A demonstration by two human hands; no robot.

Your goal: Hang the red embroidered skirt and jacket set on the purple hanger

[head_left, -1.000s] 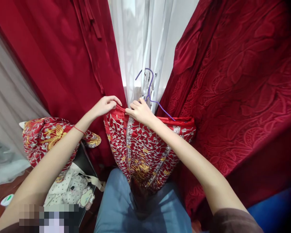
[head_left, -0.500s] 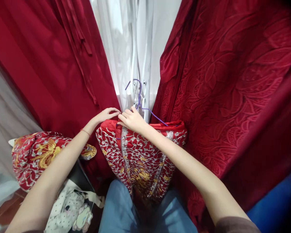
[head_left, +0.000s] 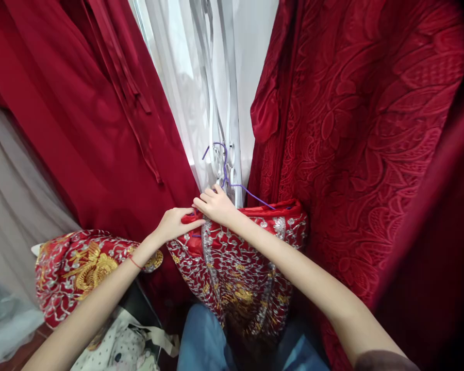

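Observation:
A red skirt-like garment (head_left: 247,273), embroidered in silver and gold, hangs in front of my knees. A thin purple hanger (head_left: 251,193) runs along its top edge, and the hook stands free above. My left hand (head_left: 178,224) pinches the garment's top left corner, thumb below and fingers above. Beside it, my right hand (head_left: 218,206) is closed over the hanger's left arm, at the top edge of the garment. Its fingertips are partly hidden, and both hands nearly touch. Purple bits of the hanger show through by the left corner.
Dark red cloth (head_left: 112,129) hangs at the left, and a red embossed gown (head_left: 344,129) at the right. White hangers (head_left: 228,103) hang before a pale curtain (head_left: 251,62). Another embroidered red piece (head_left: 73,268) and a dotted white bag (head_left: 112,345) lie at lower left.
My left hand has moved down and right, from above the garment's corner onto it, and now pinches it. My right hand keeps its hold. The whole view has shifted slightly.

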